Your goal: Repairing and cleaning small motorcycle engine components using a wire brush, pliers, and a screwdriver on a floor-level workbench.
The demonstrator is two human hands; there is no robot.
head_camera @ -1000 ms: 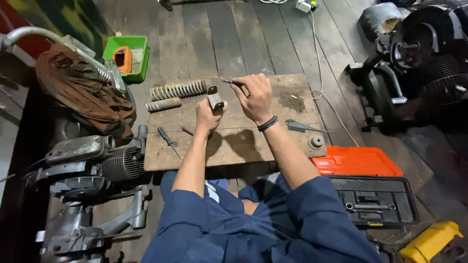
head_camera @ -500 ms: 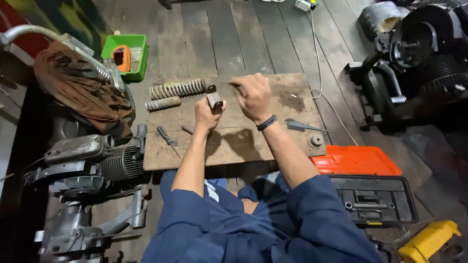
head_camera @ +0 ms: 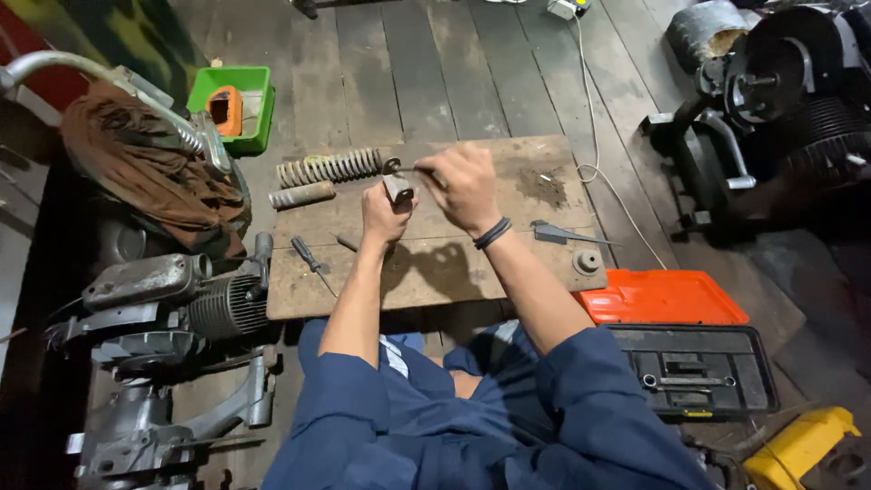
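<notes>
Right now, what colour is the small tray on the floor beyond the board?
Bright green tray, holding an orange item; seen in the head view.

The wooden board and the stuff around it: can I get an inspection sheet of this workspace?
Surface: worn wooden board on a plank floor, stained dark.
Job's things: small metal part in the left hand; thin tool in the right hand.
Clutter: coil spring, cylinder, screwdriver, round piece.
Grippers: both hands closed on their items.
Cables: white cord across the floor.
Surroundings: engine, green tray, orange toolbox lid, open black case.
</notes>
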